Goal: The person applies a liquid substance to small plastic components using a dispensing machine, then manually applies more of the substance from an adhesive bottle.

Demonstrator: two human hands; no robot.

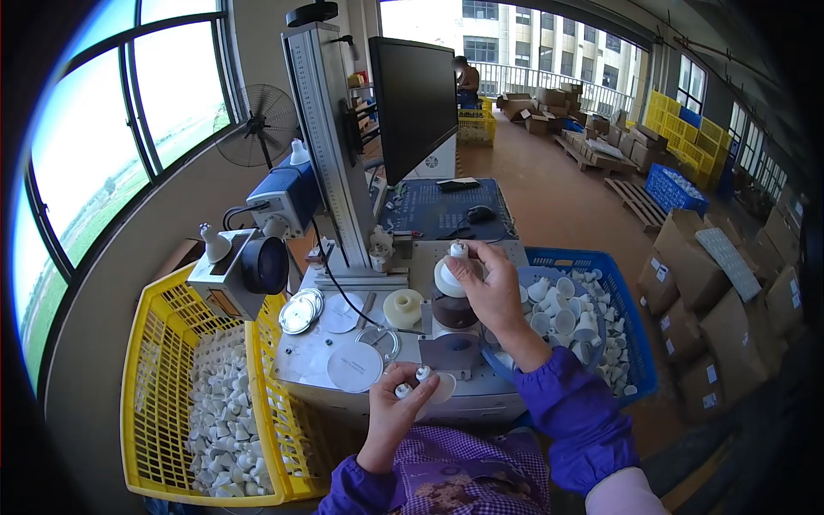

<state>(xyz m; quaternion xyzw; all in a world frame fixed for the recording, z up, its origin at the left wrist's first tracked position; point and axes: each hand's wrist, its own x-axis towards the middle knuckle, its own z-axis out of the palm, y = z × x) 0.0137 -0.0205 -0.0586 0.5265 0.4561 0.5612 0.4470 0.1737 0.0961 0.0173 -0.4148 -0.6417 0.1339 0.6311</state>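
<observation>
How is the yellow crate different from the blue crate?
The yellow crate is on the person's left, beside the window; the blue crate is on the right. The yellow crate looks larger and its white parts lie in a wide layer, while the blue crate's white parts are heaped near one end. Both are slatted plastic crates of small white parts.

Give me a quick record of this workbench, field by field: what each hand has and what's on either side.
left hand: holds small white bulb housing, near edge of bench
right hand: sets white housing on dark fixture
left side: yellow crate of white housings
right side: blue crate of white housings
behind: monitor
</observation>
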